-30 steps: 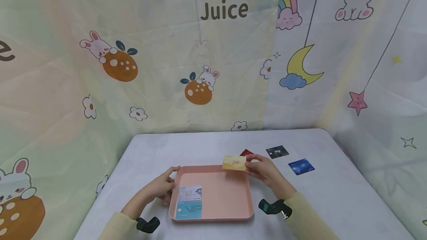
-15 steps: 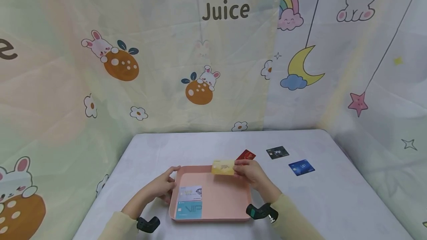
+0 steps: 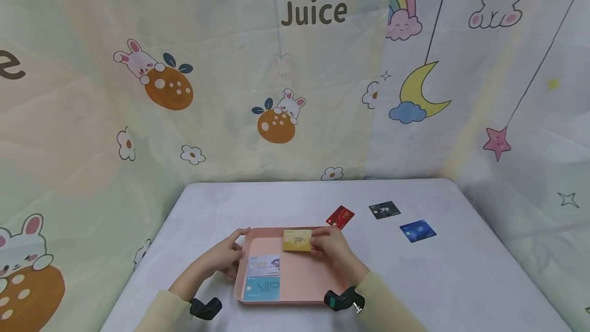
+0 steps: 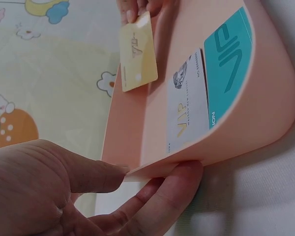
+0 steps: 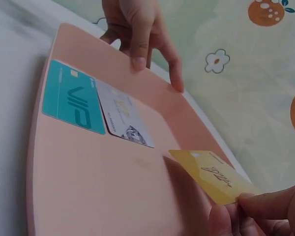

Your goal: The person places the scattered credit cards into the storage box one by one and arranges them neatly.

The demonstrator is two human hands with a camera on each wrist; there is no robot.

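Note:
A pink tray point(image 3: 301, 278) lies on the table, with a silver-white VIP card point(image 3: 263, 265) and a teal VIP card point(image 3: 261, 289) side by side at its left. My left hand point(image 3: 220, 256) holds the tray's left edge; in the left wrist view the thumb is at the rim and the fingers point(image 4: 179, 184) are against the outer wall. With my right hand point(image 3: 335, 250) I pinch a yellow-gold card point(image 3: 297, 240) by its right end. In the right wrist view this gold card point(image 5: 214, 177) is tilted above the tray floor and casts a shadow.
Behind the tray's far right corner lies a red card point(image 3: 340, 216). Farther right on the white table point(image 3: 461, 281) are a black card point(image 3: 384, 210) and a blue card point(image 3: 418, 230). A printed curtain point(image 3: 221, 65) hangs behind the table.
My right hand has carried the gold card left and nearer, from the tray's far right corner to over its far middle. The red card is uncovered. My left hand stays at the tray.

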